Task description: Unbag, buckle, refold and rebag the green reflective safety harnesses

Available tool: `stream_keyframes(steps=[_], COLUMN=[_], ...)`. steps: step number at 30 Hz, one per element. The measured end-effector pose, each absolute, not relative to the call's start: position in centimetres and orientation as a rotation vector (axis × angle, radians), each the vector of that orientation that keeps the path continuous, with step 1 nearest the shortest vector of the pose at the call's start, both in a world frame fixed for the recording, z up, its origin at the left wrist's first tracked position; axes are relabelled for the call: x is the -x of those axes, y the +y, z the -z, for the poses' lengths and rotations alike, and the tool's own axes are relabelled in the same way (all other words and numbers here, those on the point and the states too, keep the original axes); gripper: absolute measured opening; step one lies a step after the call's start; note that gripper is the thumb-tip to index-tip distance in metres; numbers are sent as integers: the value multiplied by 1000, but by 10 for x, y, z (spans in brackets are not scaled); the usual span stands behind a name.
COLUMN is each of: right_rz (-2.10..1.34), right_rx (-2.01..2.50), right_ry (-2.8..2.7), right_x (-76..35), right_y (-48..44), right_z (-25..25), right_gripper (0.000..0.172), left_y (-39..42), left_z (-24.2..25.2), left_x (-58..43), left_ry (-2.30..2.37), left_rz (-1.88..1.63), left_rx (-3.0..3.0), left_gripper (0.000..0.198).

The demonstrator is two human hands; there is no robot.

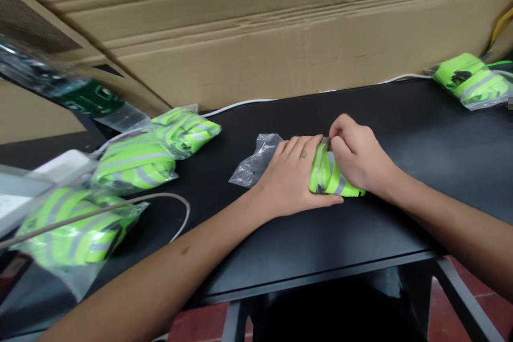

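Note:
A folded bundle of fluorescent yellow-green reflective straps (331, 179) lies on the black table, partly inside a clear plastic bag (256, 163). My left hand (290, 179) wraps over the bag and the bundle's left side, fingers at the far side and thumb along the near side. Against the bundle's right end, my right hand (356, 152) is closed, thumb and index finger pinched together by the bag's edge. What those fingertips hold is hidden from view.
Several bagged strap bundles (134, 163) lie at the left, and another bagged bundle (471, 80) sits at the far right. A grey cable (160, 195) loops over the left side. Cardboard (280, 37) stands behind the black table (320, 246). A bagged green circuit board (92, 97) is at upper left.

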State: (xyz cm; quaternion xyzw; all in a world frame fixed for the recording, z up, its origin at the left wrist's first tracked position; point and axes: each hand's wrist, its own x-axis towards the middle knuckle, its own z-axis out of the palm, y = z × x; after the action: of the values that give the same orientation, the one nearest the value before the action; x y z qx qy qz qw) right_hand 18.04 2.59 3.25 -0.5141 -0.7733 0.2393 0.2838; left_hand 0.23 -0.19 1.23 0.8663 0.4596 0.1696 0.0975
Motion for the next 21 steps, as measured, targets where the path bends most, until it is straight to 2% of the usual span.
stream_keyframes(steps=[9, 17, 21], right_rz=[-1086, -765, -835], right_rx=[1439, 1381, 1089], right_ry=[-1761, -2065, -2529], right_x=[-197, -194, -210], right_y=[40, 26, 29], right_z=[-28, -40, -58], right_gripper=[34, 30, 30], left_y=[-7, -11, -12], left_z=[-14, -13, -12], left_x=[-3, 0, 0], left_ry=[1401, 1529, 1550], left_rz=[-540, -530, -541], left_rx=[-2539, -2475, -2470], left_gripper=[83, 86, 86])
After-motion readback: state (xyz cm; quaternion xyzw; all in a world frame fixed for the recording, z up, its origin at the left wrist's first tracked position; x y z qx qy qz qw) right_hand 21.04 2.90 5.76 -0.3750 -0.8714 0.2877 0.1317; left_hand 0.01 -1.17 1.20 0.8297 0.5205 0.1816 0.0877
